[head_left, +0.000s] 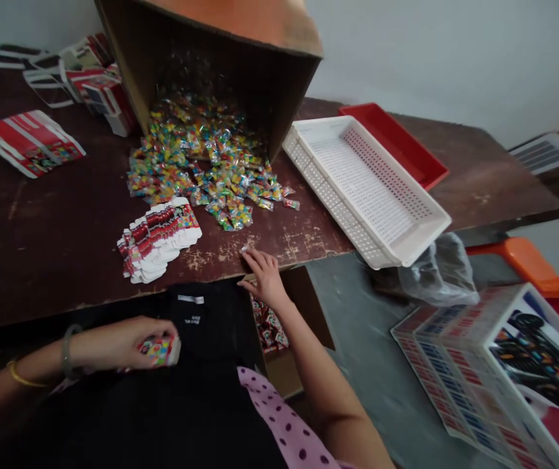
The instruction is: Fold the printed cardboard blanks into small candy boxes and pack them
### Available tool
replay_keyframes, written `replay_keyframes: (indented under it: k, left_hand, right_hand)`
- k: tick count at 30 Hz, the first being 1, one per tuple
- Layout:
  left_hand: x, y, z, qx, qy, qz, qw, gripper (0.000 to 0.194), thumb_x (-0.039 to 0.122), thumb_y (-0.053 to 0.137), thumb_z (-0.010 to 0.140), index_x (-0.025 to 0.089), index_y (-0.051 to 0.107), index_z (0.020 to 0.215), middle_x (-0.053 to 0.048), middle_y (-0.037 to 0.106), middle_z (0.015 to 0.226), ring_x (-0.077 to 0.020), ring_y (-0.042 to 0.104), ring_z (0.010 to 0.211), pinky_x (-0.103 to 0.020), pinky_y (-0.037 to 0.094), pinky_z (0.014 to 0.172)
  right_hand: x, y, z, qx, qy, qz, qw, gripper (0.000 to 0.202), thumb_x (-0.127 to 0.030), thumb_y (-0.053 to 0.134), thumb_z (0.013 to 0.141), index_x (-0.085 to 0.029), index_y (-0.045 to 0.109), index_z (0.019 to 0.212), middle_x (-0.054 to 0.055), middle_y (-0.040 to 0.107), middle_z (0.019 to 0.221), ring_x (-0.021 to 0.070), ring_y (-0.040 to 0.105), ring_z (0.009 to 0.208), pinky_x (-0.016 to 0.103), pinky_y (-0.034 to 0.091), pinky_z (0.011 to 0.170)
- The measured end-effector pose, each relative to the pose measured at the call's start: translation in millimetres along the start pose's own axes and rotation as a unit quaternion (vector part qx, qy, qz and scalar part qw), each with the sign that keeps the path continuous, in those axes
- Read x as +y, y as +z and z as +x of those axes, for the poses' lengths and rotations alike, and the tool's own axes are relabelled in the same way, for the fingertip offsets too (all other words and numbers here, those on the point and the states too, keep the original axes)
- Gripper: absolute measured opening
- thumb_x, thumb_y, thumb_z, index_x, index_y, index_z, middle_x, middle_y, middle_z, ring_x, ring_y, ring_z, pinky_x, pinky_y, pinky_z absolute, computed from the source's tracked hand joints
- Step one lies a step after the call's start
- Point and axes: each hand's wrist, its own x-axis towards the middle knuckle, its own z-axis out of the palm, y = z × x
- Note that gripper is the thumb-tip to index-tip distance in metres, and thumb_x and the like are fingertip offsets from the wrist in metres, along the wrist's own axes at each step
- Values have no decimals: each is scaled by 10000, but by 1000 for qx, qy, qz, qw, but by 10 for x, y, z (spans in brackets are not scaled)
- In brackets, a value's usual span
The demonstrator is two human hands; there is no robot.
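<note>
At near left, what seems a printed carton [159,352] is clasped in the left hand [130,342]; the right hand [264,280], thumb and fingers apart, is held by the table [88,202] edge.

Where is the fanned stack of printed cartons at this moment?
In the head view, the fanned stack lies left of centre on the brown table, nearer the person than the wrapped candies.

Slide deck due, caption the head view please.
Left hand holds printed packaging; right hand at the edge of the table, colourful packets in and outside a cardboard box.
</note>
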Motion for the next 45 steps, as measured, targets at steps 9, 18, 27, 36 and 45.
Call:
replay_keyframes:
  k: [9,18,27,36,45]
  left_hand:
    - [80,255,408,75,-34,-217,973,475,469,608,864,222,497,1255,-49,650,995,-175,660,724,-317,565,646]
    - [113,350,522,88,36,-156,983,404,439,620,846,187,499,1137,23,577,756,-160,581,663,-224,503,451]
    - [-141,458,564,98,30,-150,983,341,407,677,786,176,545,999,38,559,708,-143,563,608,-217,472,437]
    - [-53,433,525,107,41,-289,950,565,669,470,851,136,639,931,-53,646,701,-194,602,640,-235,466,424]
    - [96,335,515,107,17,-253,961,347,370,631,774,168,704,1047,-62,704,890,-221,616,795,-257,504,549]
  right_hand:
    - [-1176,163,-195,20,132,372,918,191,-291,553,925,-211,553,1098,19,663,936,147,630,829,253,492,773]
    - [-1103,-114,119,-40,18,194,980,134,-253,537,950,-200,649,1000,86,553,1245,214,461,1184,384,364,1028]
    - [-1166,-10,96,-48,-2,125,991,179,-372,645,893,-246,735,983,68,593,1182,222,475,1116,397,348,974]
    - [-1272,192,-112,-2,96,381,920,250,-345,493,966,-243,710,1036,56,523,1325,191,533,1098,357,435,939]
    - [-1163,329,-45,-156,276,647,694,282,-300,775,682,-201,679,928,-5,632,829,101,577,588,208,453,512]
